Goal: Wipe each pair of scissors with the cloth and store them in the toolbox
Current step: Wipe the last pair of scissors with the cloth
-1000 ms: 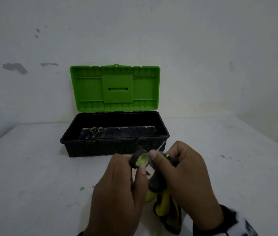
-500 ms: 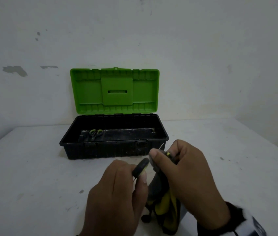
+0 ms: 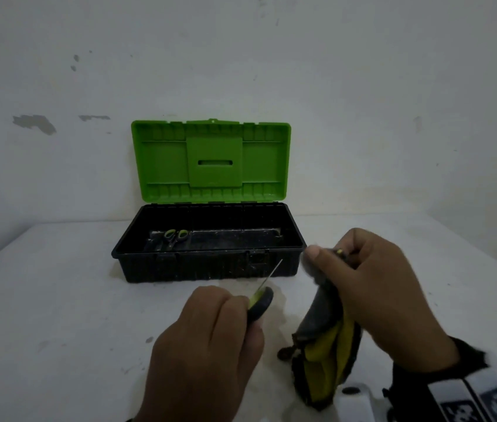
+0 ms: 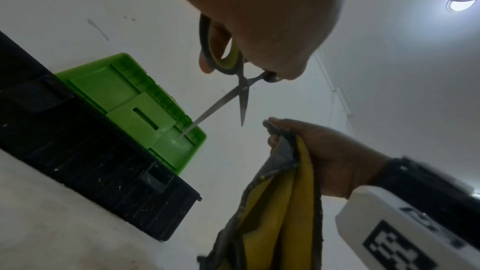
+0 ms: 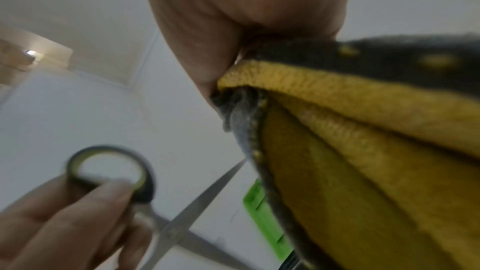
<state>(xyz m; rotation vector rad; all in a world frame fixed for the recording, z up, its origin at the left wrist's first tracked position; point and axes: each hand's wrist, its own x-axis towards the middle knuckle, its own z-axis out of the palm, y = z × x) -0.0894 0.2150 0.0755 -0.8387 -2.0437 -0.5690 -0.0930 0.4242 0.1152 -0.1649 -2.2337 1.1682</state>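
My left hand (image 3: 210, 336) grips the handles of a pair of scissors (image 3: 261, 301) with grey and lime-green loops. Its blades (image 4: 233, 100) stand parted and point toward the toolbox (image 3: 210, 263). My right hand (image 3: 372, 287) pinches a grey and yellow cloth (image 3: 326, 345) that hangs down to the table, a little right of the scissors and apart from them. The toolbox is black with its green lid (image 3: 210, 161) standing up against the wall. Another pair of scissors (image 3: 175, 236) lies inside it at the left.
The toolbox stands on a white table (image 3: 58, 300) against a white wall (image 3: 363, 102). A small dark object (image 3: 285, 354) lies on the table by the bottom of the cloth. A wrist camera housing (image 3: 353, 400) shows at the lower right.
The hands have drawn apart: the cloth has come off the scissors. My left hand has moved left with the scissors, my right hand right and up with the cloth.
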